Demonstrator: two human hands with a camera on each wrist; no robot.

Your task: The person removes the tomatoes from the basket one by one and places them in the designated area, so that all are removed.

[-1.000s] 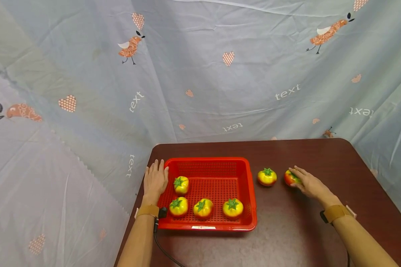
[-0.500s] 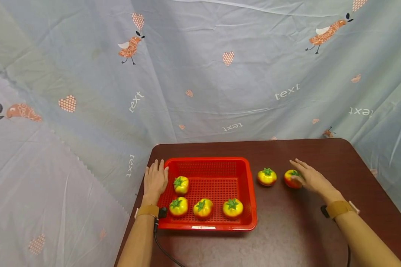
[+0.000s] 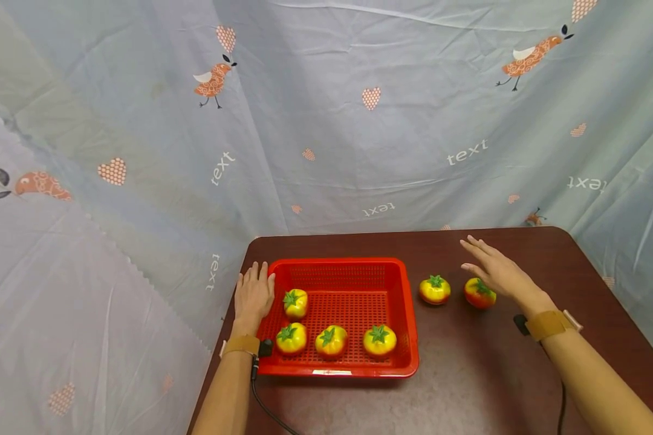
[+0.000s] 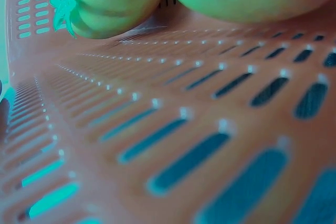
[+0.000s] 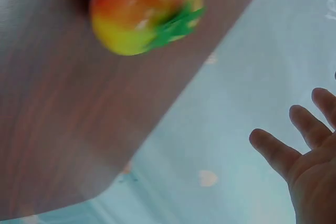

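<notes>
My left hand (image 3: pixel 253 296) lies with straight fingers along the left rim of a red perforated basket (image 3: pixel 408 338). Several yellow-red tomatoes with green leafy tops sit in it, one of them a tomato (image 3: pixel 295 304) close to that hand. In the left wrist view, the slotted basket floor (image 4: pixel 157 129) and a tomato (image 4: pixel 113 3) show in odd colours. Raised above the table, my right hand (image 3: pixel 497 272) has spread fingers and holds nothing. Just below it a redder tomato (image 3: pixel 480 293) stands on the table, also seen as a tomato (image 5: pixel 144 11) in the right wrist view.
Another tomato (image 3: pixel 435 290) stands between the basket and the redder one. The dark brown table (image 3: pixel 457 386) meets a grey-blue printed curtain (image 3: pixel 326 121) at the back. A black cable (image 3: pixel 269 411) runs from the left wrist camera over the table.
My right hand has come off the redder tomato and risen up and away from it, fingers spreading. That tomato appears slightly turned. My left hand stays put.
</notes>
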